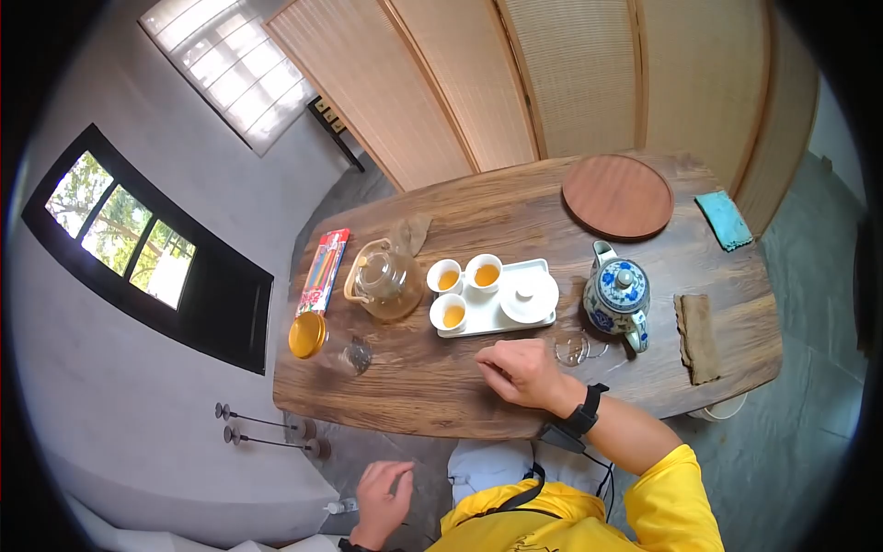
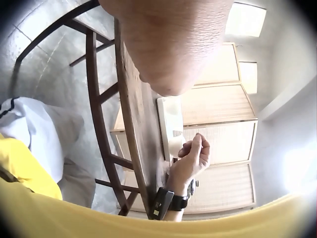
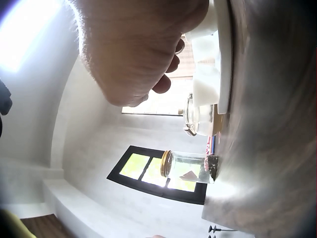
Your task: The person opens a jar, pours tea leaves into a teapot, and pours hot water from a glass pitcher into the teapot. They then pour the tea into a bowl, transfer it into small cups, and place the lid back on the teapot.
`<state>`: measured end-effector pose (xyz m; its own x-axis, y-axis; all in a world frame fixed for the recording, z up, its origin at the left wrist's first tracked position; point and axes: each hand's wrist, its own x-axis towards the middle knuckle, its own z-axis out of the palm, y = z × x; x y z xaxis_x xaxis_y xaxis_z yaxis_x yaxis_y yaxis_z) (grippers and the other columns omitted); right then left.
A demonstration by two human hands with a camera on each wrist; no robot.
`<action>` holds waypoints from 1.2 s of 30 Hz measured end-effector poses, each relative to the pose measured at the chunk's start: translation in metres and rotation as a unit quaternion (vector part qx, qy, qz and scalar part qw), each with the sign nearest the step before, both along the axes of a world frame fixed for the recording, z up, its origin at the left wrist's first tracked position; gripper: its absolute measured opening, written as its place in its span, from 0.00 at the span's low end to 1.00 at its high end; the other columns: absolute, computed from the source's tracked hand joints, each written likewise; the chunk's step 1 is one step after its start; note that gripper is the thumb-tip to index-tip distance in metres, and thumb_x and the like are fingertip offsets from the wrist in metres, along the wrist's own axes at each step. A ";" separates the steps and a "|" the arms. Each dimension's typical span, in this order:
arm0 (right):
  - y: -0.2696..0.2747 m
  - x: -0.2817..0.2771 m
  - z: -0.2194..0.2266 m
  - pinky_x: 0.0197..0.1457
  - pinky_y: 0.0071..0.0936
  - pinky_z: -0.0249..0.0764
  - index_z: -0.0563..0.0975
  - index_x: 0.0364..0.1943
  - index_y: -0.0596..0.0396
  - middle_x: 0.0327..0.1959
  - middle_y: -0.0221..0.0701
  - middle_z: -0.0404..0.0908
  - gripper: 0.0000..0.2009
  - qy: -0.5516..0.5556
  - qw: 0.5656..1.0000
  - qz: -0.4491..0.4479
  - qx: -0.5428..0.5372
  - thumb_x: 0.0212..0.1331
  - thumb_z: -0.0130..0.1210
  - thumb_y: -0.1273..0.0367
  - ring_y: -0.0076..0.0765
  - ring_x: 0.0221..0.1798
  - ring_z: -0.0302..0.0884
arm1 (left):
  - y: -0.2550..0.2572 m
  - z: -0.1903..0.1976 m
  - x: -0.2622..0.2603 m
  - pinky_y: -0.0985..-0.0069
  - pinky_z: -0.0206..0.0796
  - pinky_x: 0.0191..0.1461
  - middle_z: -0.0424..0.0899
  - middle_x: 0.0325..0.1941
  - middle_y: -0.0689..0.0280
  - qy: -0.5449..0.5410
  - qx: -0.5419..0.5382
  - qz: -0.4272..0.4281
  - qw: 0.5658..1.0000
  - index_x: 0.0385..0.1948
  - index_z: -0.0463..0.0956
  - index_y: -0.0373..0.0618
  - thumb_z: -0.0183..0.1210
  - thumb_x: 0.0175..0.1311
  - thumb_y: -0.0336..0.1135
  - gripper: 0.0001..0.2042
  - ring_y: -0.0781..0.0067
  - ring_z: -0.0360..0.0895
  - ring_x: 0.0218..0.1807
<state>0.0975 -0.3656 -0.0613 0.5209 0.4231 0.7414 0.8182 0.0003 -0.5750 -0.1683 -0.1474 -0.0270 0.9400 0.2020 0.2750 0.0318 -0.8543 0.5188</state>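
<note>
My right hand hovers over the table just in front of a white tea tray, fingers loosely bent and nothing visible in them. Three white cups of amber tea stand at the tray's left: a back-left cup, a back-right cup and a front cup. A lidded white gaiwan occupies its right end. Below the table's near edge hangs my left hand, relaxed and holding nothing. In the left wrist view the right hand shows thumb and fingers close together.
Left of the tray stand a glass teapot, a gold-lidded glass jar and a colourful packet. To the right are a blue-and-white teapot, a brown cloth, a teal cloth and a round wooden tray.
</note>
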 end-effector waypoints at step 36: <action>0.046 0.105 0.039 0.63 0.58 0.70 0.79 0.57 0.52 0.54 0.42 0.83 0.26 0.032 0.866 -0.265 -0.422 0.52 0.68 0.61 0.53 0.63 0.77 | 0.091 0.021 0.277 0.55 0.70 0.62 0.81 0.56 0.59 -0.241 0.099 0.123 0.958 0.56 0.81 0.47 0.65 0.64 0.33 0.18 0.49 0.76 0.57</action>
<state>0.2023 -0.3201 -0.0221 0.8366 0.4897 0.2454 0.5412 -0.8082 -0.2320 0.1087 -0.0561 -0.0058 0.6245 0.2995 0.7213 0.0415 -0.9350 0.3523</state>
